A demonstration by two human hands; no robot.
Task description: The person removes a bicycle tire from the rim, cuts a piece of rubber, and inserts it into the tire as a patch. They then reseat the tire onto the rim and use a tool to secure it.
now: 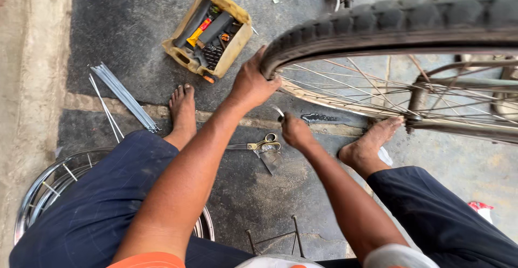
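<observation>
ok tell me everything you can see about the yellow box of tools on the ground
The yellow box is an open-topped rectangular tray, seemingly of worn, grimy plastic, with chipped edges and a slot handle in its near side. It sits skewed on the dark pavement, beyond the person's bare foot and left of the tyre. It is packed with dark tools, plus orange and red bits. Neither of the hands touches it; the left hand is nearest.

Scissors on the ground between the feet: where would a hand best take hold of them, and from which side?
Probably by the yellow looped handles, coming straight down from above. The scissors lie flat on the ground, handles pointing toward the right hand, which is nearest. The blades point left toward the left leg, so that end is thinner and sharper.
</observation>
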